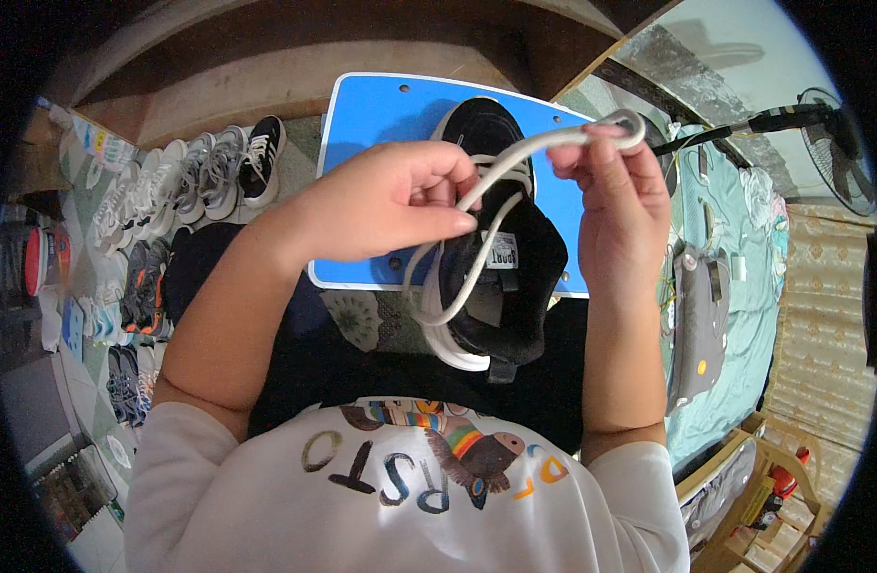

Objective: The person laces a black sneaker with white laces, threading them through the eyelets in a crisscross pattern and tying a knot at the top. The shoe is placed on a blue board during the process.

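A black high-top sneaker [546,251] with a white sole lies before me, its toe on a blue board [367,122] and its heel over my lap. A white shoelace [531,145] runs from its eyelets. My left hand [402,197] is above the shoe's left side, thumb and fingers closed on the lace. My right hand [621,179], to the right of the shoe, pinches the lace near a bend at its raised end. Another part of the lace hangs in a loop over the shoe's opening. The shoe's tongue bears a label with writing.
Pairs of shoes [220,172] stand in rows on the tiled floor at left. A wooden frame edge lies beyond the board. At right are a bed with a green sheet [739,344], a grey pillow-like item [700,322], a black fan [836,150] and a wooden shelf [768,458].
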Demonstrator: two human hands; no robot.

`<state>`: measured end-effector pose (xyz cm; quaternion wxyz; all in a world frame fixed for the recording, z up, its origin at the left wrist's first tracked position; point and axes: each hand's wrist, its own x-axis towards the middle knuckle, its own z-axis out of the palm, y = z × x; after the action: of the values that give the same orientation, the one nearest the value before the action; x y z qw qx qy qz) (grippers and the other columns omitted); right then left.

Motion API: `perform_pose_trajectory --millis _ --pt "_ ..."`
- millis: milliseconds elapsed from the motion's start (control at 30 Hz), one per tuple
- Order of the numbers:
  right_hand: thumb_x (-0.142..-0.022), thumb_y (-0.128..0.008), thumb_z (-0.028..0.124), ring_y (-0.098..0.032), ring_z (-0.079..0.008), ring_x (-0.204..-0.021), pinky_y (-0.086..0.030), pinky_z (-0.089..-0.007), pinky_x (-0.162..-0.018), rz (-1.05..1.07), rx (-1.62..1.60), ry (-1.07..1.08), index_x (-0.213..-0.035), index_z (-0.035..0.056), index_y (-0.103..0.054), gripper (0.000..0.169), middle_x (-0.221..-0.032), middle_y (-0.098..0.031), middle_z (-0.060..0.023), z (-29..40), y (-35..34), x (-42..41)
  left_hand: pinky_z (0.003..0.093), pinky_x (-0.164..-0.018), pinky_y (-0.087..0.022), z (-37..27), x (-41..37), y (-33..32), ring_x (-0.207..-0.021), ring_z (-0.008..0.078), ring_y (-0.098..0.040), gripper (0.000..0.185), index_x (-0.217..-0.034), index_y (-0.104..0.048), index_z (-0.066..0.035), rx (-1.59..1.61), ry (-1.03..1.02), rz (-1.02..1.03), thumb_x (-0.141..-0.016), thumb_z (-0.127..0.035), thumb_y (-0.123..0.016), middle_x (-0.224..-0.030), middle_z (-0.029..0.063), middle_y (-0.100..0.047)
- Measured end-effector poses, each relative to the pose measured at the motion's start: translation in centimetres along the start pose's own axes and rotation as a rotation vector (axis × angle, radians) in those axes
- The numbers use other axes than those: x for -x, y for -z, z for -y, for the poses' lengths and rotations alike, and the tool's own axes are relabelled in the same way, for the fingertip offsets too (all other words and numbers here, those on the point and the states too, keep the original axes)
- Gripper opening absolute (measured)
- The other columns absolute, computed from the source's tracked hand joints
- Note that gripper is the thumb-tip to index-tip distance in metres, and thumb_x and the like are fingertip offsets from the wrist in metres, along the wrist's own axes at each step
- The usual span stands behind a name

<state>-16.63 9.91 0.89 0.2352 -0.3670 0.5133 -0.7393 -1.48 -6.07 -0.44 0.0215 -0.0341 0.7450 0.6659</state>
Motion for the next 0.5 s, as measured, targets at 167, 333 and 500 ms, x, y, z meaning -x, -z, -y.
perform_pose_trajectory --millis 167,333,500 --pt "-0.089 -0.057 0.016 -0.06 -0.0152 -0.087 -0.046 -0.0273 -0.077 -0.002 0.049 -0.102 -0.107 0.0006 -0.059 0.023 -0.092 -0.066 -0.0096 0.1 -0.6 -1.0 0.0186 -0.052 -0.035 -0.3 -0.2 0.8 -0.058 0.0057 -0.043 0.012 -0.094 -0.053 -0.005 0.238 -0.15 -0.227 -0.092 -0.017 -0.05 -0.071 -0.0013 -0.05" --pt "-0.076 -0.071 0.014 -0.056 -0.0124 -0.076 -0.045 -0.0253 -0.068 0.391 0.488 0.003 -0.092 0.0029 -0.066 0.021 -0.079 -0.06 -0.0033 -0.7 -1.5 -0.3 0.0181 -0.059 -0.04 0.4 -0.5 0.9 -0.062 0.0056 -0.048 0.015 -0.099 -0.054 -0.005 0.565 -0.357 -0.272 -0.093 -0.019 -0.052 -0.074 -0.0003 -0.054" --pt "-0.074 -0.072 0.008 -0.052 -0.0106 -0.068 -0.042 -0.0237 -0.062 0.46 0.467 -0.018 -0.085 0.0032 -0.065 0.014 -0.073 -0.056 -0.0011 -1.0 -1.5 -0.5 0.0184 -0.058 -0.04 0.2 -1.1 -0.9 -0.063 0.0065 -0.048 0.016 -0.103 -0.053 -0.004 0.547 -0.355 -0.3 -0.093 -0.017 -0.05 -0.077 0.0017 -0.055"
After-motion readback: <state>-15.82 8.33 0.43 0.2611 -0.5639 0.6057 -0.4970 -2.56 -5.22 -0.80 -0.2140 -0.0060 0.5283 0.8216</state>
